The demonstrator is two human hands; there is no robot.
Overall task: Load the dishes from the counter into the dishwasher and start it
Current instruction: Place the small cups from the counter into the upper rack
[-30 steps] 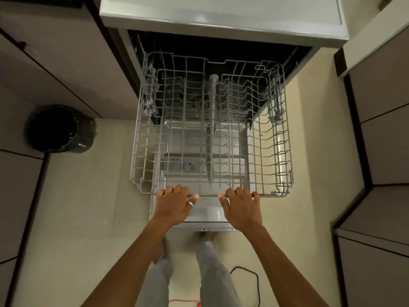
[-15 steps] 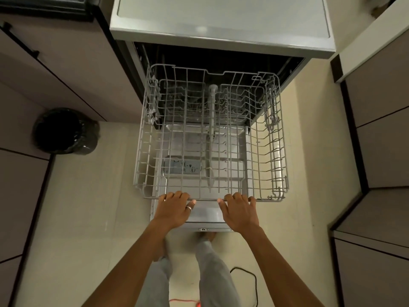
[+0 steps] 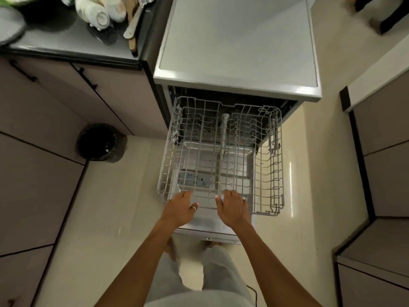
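left hand [image 3: 179,208] and right hand [image 3: 232,208], both open, hover at the front rim of one wire rack [image 3: 272,167].

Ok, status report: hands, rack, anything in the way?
Left hand, right hand open, at front edge of rack. Rack pulled out, empty. Dishes on counter. Nothing in the way.

Head-worn camera looks steeply down onto the rack [image 3: 271,171].

One rack [image 3: 274,173], two hands [image 3: 179,209] [image 3: 232,209], one bin [image 3: 100,142]
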